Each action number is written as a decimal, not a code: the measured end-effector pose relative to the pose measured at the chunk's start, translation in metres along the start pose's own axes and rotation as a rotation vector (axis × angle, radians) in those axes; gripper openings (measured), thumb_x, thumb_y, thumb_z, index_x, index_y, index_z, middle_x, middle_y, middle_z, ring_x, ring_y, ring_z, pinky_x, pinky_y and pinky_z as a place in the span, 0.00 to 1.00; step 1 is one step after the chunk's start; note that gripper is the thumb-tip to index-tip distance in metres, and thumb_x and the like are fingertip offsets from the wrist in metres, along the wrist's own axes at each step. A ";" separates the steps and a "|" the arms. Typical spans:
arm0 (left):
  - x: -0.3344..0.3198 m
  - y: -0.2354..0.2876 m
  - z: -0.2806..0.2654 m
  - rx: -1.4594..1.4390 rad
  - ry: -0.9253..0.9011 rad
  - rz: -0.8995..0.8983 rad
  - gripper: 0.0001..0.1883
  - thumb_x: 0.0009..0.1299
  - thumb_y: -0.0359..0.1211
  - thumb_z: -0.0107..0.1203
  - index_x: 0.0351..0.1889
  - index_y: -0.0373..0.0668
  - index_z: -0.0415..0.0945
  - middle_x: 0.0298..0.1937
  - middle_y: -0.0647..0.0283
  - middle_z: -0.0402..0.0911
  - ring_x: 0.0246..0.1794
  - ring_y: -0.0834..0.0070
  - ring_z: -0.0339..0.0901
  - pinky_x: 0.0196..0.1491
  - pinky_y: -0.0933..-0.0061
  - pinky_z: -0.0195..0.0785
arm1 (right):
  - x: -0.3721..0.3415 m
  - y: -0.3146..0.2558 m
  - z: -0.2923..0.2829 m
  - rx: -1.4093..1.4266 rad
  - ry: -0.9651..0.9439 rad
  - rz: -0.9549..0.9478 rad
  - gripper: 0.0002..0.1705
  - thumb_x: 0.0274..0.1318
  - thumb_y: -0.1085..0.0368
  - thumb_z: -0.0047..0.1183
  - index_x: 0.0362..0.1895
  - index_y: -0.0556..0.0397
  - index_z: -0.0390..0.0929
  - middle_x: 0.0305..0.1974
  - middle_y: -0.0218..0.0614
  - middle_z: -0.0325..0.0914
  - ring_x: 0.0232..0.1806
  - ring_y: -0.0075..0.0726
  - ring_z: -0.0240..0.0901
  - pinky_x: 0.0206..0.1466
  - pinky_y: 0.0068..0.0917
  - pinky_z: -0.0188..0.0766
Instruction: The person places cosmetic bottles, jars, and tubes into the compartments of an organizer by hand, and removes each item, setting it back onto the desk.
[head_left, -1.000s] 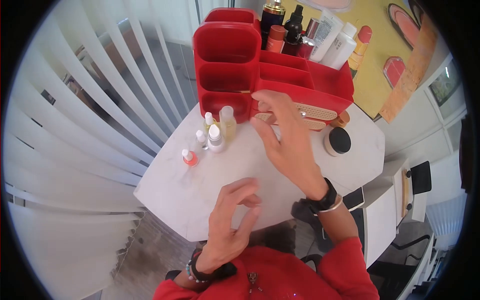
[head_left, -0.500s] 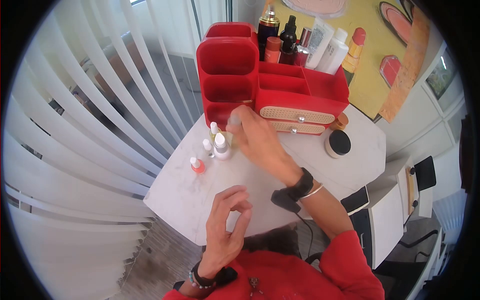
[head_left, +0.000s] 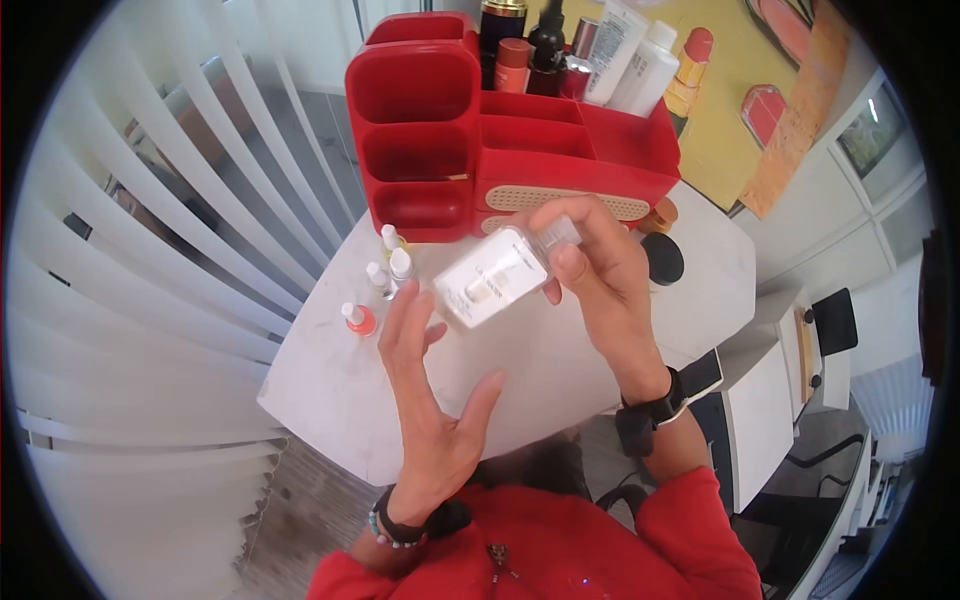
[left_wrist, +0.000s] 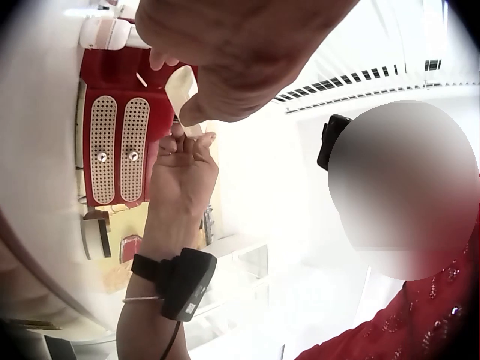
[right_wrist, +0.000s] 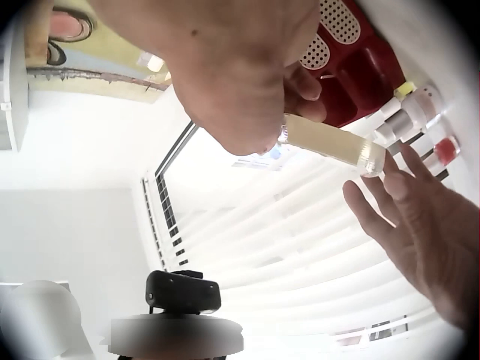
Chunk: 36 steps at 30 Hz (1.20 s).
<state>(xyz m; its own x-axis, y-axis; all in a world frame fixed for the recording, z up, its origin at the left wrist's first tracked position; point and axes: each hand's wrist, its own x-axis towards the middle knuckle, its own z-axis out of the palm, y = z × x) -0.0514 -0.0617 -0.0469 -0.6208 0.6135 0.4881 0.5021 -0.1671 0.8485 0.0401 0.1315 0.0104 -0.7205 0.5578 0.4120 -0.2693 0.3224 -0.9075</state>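
My right hand point(head_left: 612, 295) holds a flat clear bottle point(head_left: 495, 278) with a white label by its clear cap, pinched between thumb and fingers. The bottle is tilted, raised over the white table point(head_left: 560, 380), its label facing up in the head view. Pale yellowish liquid shows inside the bottle point(right_wrist: 330, 142) in the right wrist view. My left hand point(head_left: 432, 415) is close to the bottle's base, fingers spread and thumb apart. Beyond the left fingertips stand small white-capped bottles point(head_left: 401, 266). A coral nail polish bottle point(head_left: 360, 320) stands to their left, nearer me.
A red organizer point(head_left: 420, 140) with open compartments and woven-front drawers point(head_left: 570, 200) stands at the back. Several cosmetic bottles point(head_left: 640, 70) stand behind its right side. A black-lidded jar point(head_left: 662, 260) sits right of my right hand. White vertical blinds point(head_left: 180, 200) hang at the left.
My right hand has gone from in front of the drawers to the small bottles, and brought the clear bottle up and back toward me. My left hand's fingers have spread and reached toward it.
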 end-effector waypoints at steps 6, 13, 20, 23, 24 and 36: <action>0.001 -0.007 0.012 -0.061 0.027 0.066 0.42 0.72 0.24 0.72 0.83 0.40 0.63 0.83 0.48 0.66 0.80 0.52 0.69 0.77 0.51 0.67 | -0.012 -0.005 -0.003 0.134 -0.077 0.020 0.13 0.79 0.66 0.56 0.61 0.56 0.79 0.53 0.32 0.84 0.37 0.17 0.74 0.41 0.18 0.72; -0.005 0.002 0.019 -0.341 0.152 -0.081 0.32 0.77 0.25 0.71 0.76 0.36 0.70 0.71 0.55 0.72 0.73 0.62 0.74 0.72 0.60 0.73 | -0.020 0.000 -0.012 0.099 -0.178 0.047 0.17 0.80 0.64 0.59 0.66 0.55 0.79 0.61 0.33 0.82 0.46 0.22 0.79 0.47 0.23 0.78; -0.006 0.002 0.019 -0.108 0.168 0.031 0.32 0.76 0.23 0.71 0.75 0.35 0.71 0.70 0.54 0.73 0.72 0.62 0.74 0.70 0.62 0.73 | -0.026 0.001 -0.010 0.060 -0.119 -0.002 0.17 0.79 0.63 0.62 0.64 0.55 0.81 0.60 0.34 0.83 0.53 0.31 0.84 0.56 0.29 0.81; -0.005 -0.003 0.022 -0.208 0.142 -0.016 0.33 0.76 0.23 0.70 0.77 0.37 0.68 0.73 0.52 0.72 0.73 0.60 0.74 0.69 0.59 0.75 | -0.020 -0.004 -0.016 -0.005 -0.144 -0.016 0.16 0.78 0.63 0.62 0.63 0.55 0.81 0.58 0.36 0.84 0.52 0.31 0.84 0.56 0.30 0.81; -0.003 -0.002 0.024 -0.212 0.145 -0.008 0.33 0.76 0.23 0.70 0.77 0.37 0.68 0.73 0.52 0.72 0.73 0.60 0.74 0.69 0.59 0.75 | -0.016 -0.010 -0.019 -0.085 -0.150 -0.037 0.17 0.77 0.63 0.64 0.63 0.55 0.80 0.57 0.36 0.85 0.56 0.31 0.84 0.58 0.30 0.81; -0.011 0.004 -0.002 -0.176 0.202 -0.035 0.35 0.79 0.23 0.64 0.82 0.39 0.61 0.82 0.51 0.64 0.66 0.60 0.80 0.57 0.61 0.83 | 0.128 -0.056 -0.043 -0.758 0.274 -0.423 0.13 0.73 0.72 0.58 0.58 0.53 0.79 0.44 0.47 0.86 0.45 0.56 0.84 0.50 0.43 0.80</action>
<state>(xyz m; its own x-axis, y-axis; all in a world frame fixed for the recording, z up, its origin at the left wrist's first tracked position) -0.0435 -0.0713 -0.0484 -0.7522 0.4578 0.4740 0.3770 -0.2910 0.8793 -0.0098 0.2176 0.1176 -0.4538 0.4093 0.7915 0.0856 0.9042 -0.4184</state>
